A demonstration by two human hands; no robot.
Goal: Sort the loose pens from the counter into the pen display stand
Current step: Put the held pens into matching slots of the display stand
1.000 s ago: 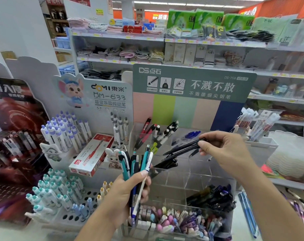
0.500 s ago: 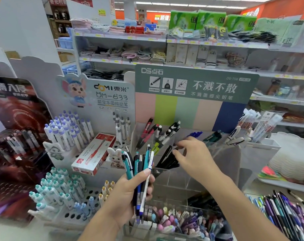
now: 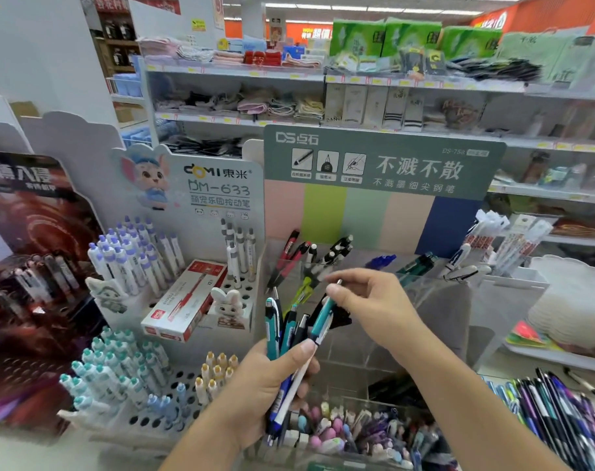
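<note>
In front of the clear stand [image 3: 435, 300], the left hand [image 3: 272, 379] grips a fanned bunch of pens [image 3: 289, 338] upright, while the right hand [image 3: 367, 300] pinches the top of a teal pen [image 3: 323, 316] in that bunch, its other fingers loosely spread, with open compartments just behind.

Bright, even shop light comes from the ceiling strips [image 3: 374, 8] high above the right hand [image 3: 371, 300], and shadows under both hands are faint. The clear pen display stand [image 3: 435, 300] just beyond that hand shows pale glare. The shelves [image 3: 323, 76] far behind bow with wide-angle distortion. The loose pens [image 3: 561, 413] to the hand's lower right smear with blur, as does the dark display [image 3: 31, 266] far left.
</note>
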